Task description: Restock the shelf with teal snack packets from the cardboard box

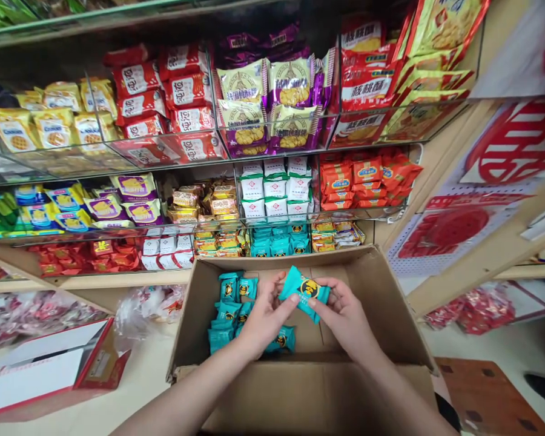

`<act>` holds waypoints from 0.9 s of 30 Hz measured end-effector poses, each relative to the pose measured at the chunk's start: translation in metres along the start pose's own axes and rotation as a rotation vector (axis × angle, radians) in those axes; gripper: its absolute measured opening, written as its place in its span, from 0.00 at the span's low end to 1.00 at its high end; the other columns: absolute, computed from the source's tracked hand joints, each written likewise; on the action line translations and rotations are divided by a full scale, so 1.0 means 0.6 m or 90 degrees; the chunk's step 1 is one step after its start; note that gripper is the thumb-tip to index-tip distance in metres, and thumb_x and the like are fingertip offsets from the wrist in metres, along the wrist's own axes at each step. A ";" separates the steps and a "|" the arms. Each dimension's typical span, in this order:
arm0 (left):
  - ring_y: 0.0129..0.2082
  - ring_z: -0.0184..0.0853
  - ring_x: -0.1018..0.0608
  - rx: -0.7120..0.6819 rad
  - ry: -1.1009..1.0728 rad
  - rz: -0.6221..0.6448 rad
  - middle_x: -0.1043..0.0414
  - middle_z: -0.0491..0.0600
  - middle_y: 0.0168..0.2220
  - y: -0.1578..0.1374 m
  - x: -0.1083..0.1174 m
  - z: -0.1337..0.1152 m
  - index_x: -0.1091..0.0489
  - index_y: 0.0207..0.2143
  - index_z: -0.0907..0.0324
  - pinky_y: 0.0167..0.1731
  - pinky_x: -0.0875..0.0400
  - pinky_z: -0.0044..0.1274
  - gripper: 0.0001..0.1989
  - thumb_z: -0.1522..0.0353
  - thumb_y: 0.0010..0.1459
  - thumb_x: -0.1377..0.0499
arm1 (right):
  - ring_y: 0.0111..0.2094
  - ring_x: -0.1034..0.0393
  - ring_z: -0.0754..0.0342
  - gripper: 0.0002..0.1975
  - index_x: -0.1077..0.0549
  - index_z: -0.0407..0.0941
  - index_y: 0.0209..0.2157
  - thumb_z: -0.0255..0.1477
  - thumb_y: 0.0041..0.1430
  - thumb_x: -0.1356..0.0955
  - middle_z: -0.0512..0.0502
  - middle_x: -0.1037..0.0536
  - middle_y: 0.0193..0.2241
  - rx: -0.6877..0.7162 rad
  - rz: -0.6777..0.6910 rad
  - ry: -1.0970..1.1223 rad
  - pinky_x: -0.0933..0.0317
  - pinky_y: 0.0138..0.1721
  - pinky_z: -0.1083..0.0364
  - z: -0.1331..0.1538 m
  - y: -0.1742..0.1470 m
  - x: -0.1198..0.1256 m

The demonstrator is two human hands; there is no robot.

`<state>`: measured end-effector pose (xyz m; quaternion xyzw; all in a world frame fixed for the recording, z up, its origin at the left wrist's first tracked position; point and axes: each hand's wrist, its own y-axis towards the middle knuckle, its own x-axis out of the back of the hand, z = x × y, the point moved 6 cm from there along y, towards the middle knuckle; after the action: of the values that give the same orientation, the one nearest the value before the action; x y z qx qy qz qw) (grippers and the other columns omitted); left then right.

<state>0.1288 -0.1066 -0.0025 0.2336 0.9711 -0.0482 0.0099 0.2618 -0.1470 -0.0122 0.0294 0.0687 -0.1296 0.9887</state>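
Note:
Between my two hands, above the open cardboard box (367, 290), is a teal snack packet (305, 292) with a dark round print and a yellow figure. My left hand (269, 310) pinches its left edge with the thumb on top. On the other side, my right hand (345, 312) grips the right edge, thumb along the lower front. Several more teal packets (229, 313) lie along the left side of the box. Part of that pile is hidden behind my left hand and forearm. Matching teal packets (279, 242) fill a low shelf compartment just past the box.
Shelves of wrapped snacks in clear-fronted compartments rise ahead, including white-and-green packets (275, 189) and red packets (367, 85). A white-and-red carton (49, 363) stands at left on the floor. A brown wooden stool (485, 396) is at lower right. Red decorations (522, 145) hang at right.

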 end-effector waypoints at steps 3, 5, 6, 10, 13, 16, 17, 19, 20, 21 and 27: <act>0.25 0.27 0.32 0.055 -0.019 -0.046 0.31 0.48 0.32 0.024 0.016 0.001 0.34 0.40 0.61 0.20 0.40 0.18 0.22 0.60 0.44 0.37 | 0.37 0.32 0.52 0.16 0.36 0.46 0.42 0.36 0.52 0.35 0.41 0.30 0.42 0.123 -0.004 -0.198 0.36 0.36 0.51 0.025 -0.003 0.029; 0.24 0.26 0.32 0.030 -0.050 -0.136 0.30 0.47 0.30 0.051 0.048 -0.012 0.33 0.36 0.62 0.23 0.38 0.18 0.20 0.62 0.41 0.36 | 0.44 0.36 0.49 0.13 0.34 0.46 0.41 0.34 0.54 0.36 0.40 0.33 0.46 0.253 -0.104 -0.400 0.39 0.43 0.47 0.052 -0.001 0.077; 0.25 0.26 0.31 0.010 -0.069 -0.171 0.30 0.46 0.31 0.067 0.065 -0.021 0.33 0.35 0.61 0.26 0.36 0.19 0.19 0.62 0.40 0.36 | 0.46 0.38 0.47 0.12 0.32 0.45 0.39 0.34 0.53 0.36 0.39 0.34 0.45 0.307 -0.170 -0.497 0.42 0.46 0.45 0.062 0.002 0.106; 0.34 0.31 0.28 -0.162 0.047 -0.242 0.32 0.48 0.38 0.131 0.122 -0.072 0.35 0.38 0.58 0.36 0.31 0.25 0.14 0.64 0.48 0.42 | 0.45 0.38 0.44 0.11 0.31 0.44 0.35 0.35 0.52 0.37 0.38 0.33 0.40 0.335 -0.330 -0.676 0.44 0.47 0.41 0.043 0.028 0.219; 0.44 0.35 0.31 -0.303 0.401 -0.178 0.36 0.51 0.43 0.169 0.120 -0.105 0.35 0.41 0.57 0.44 0.35 0.28 0.11 0.69 0.53 0.47 | 0.43 0.37 0.45 0.11 0.31 0.44 0.32 0.35 0.51 0.38 0.39 0.32 0.37 0.288 -0.334 -0.681 0.40 0.43 0.44 -0.001 0.044 0.261; 0.47 0.38 0.33 -0.282 0.655 -0.003 0.35 0.52 0.43 0.211 0.098 -0.094 0.34 0.40 0.58 0.49 0.39 0.28 0.13 0.74 0.51 0.47 | 0.42 0.37 0.45 0.10 0.30 0.43 0.31 0.34 0.51 0.38 0.38 0.32 0.38 0.269 -0.348 -0.722 0.40 0.42 0.45 -0.022 0.045 0.264; 0.47 0.38 0.32 -0.236 0.687 0.026 0.35 0.52 0.43 0.227 0.097 -0.086 0.34 0.41 0.57 0.49 0.39 0.28 0.14 0.74 0.50 0.46 | 0.42 0.37 0.45 0.09 0.29 0.43 0.30 0.33 0.51 0.37 0.38 0.32 0.38 0.270 -0.353 -0.737 0.40 0.42 0.45 -0.023 0.044 0.261; 0.45 0.40 0.30 -0.129 0.711 0.032 0.33 0.51 0.42 0.260 0.104 -0.072 0.34 0.42 0.58 0.47 0.38 0.27 0.17 0.73 0.46 0.41 | 0.42 0.37 0.45 0.08 0.29 0.44 0.30 0.32 0.51 0.37 0.38 0.33 0.38 0.275 -0.363 -0.754 0.40 0.42 0.46 -0.018 0.043 0.255; 0.43 0.41 0.29 -0.081 0.715 0.022 0.31 0.51 0.40 0.275 0.108 -0.066 0.33 0.41 0.59 0.45 0.36 0.27 0.19 0.72 0.43 0.39 | 0.41 0.37 0.45 0.08 0.29 0.44 0.30 0.32 0.51 0.37 0.38 0.33 0.38 0.276 -0.364 -0.759 0.39 0.42 0.46 -0.014 0.043 0.252; 0.40 0.42 0.28 -0.041 0.718 0.012 0.30 0.51 0.37 0.289 0.113 -0.059 0.32 0.39 0.59 0.42 0.35 0.27 0.19 0.71 0.41 0.37 | 0.41 0.37 0.45 0.08 0.29 0.44 0.30 0.32 0.51 0.37 0.39 0.33 0.38 0.275 -0.364 -0.763 0.39 0.41 0.46 -0.011 0.043 0.251; 0.33 0.42 0.25 0.076 0.709 -0.045 0.26 0.53 0.32 0.331 0.130 -0.024 0.30 0.31 0.63 0.32 0.32 0.25 0.15 0.63 0.41 0.36 | 0.40 0.38 0.46 0.06 0.30 0.44 0.30 0.30 0.52 0.37 0.39 0.33 0.39 0.266 -0.356 -0.793 0.40 0.40 0.47 -0.002 0.043 0.246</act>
<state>0.1497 0.1060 -0.0092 0.1914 0.8323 0.0270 -0.5195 0.4095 -0.1596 -0.0333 0.1201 -0.5300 -0.3813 0.7479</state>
